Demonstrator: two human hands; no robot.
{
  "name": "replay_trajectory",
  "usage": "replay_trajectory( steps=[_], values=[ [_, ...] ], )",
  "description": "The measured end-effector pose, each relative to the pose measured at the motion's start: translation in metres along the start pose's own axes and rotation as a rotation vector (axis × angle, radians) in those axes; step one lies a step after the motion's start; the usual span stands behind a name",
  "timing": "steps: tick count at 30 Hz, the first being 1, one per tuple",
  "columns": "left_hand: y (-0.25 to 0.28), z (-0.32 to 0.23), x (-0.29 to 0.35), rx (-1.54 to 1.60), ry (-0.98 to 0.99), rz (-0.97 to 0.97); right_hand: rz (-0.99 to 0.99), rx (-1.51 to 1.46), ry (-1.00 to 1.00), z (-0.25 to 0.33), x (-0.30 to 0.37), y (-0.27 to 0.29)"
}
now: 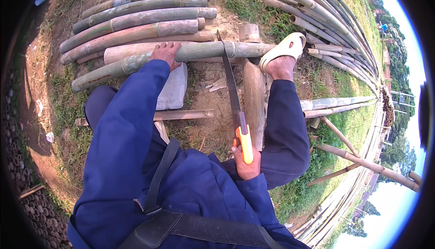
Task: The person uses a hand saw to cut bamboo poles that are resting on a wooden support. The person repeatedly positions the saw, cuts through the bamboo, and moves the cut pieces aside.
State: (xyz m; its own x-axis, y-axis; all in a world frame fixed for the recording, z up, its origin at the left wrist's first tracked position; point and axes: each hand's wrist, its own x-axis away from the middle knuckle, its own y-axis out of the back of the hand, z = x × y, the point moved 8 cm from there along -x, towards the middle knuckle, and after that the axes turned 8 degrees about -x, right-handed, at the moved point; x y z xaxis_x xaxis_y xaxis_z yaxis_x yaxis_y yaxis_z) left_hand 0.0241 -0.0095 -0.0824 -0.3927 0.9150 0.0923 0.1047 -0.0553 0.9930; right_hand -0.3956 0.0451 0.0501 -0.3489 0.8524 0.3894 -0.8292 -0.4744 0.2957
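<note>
A green-grey bamboo pole [199, 51] lies crosswise in front of me. My left hand [166, 53] presses on it from above, fingers curled over its top. In my right hand [248, 164] is the orange handle of a hand saw [231, 83], the fingers closed round it. Its long dark curved blade crosses the pole just right of the middle, with the tip beyond the far side. How deep the teeth sit in the bamboo I cannot tell. My foot in a cream clog [285, 52] bears on the pole's right end, by an upright bamboo post [253, 99].
Several cut bamboo lengths [140, 22] lie side by side at the far left. Long poles [317, 9] are stacked at the far right. A white sack [174, 88] sits below the pole, near a split bamboo strip [186, 115]. Bamboo props [367, 163] stand at the right.
</note>
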Motion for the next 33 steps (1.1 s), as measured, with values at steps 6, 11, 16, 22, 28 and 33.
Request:
replay_trajectory(
  steps=[6,11,16,22,28,33],
  values=[
    [0.003,-0.005,-0.009,0.008,-0.029,0.01,-0.024,0.111,0.13,0.005,-0.08,-0.02],
    [0.002,0.003,-0.001,0.032,-0.015,-0.005,-0.002,-0.091,-0.042,0.006,0.023,0.003],
    [0.001,-0.009,-0.002,0.055,-0.024,0.035,-0.057,0.001,0.029,-0.009,-0.051,-0.013],
    [0.01,0.004,0.004,0.051,-0.013,0.015,-0.053,0.049,0.189,0.013,-0.067,-0.031],
    [0.013,0.0,-0.001,0.106,-0.029,-0.038,-0.045,-0.01,0.19,0.021,-0.07,-0.021],
    [0.009,-0.005,-0.004,0.071,-0.02,-0.039,-0.083,0.027,0.18,0.019,-0.115,-0.028]
  ],
)
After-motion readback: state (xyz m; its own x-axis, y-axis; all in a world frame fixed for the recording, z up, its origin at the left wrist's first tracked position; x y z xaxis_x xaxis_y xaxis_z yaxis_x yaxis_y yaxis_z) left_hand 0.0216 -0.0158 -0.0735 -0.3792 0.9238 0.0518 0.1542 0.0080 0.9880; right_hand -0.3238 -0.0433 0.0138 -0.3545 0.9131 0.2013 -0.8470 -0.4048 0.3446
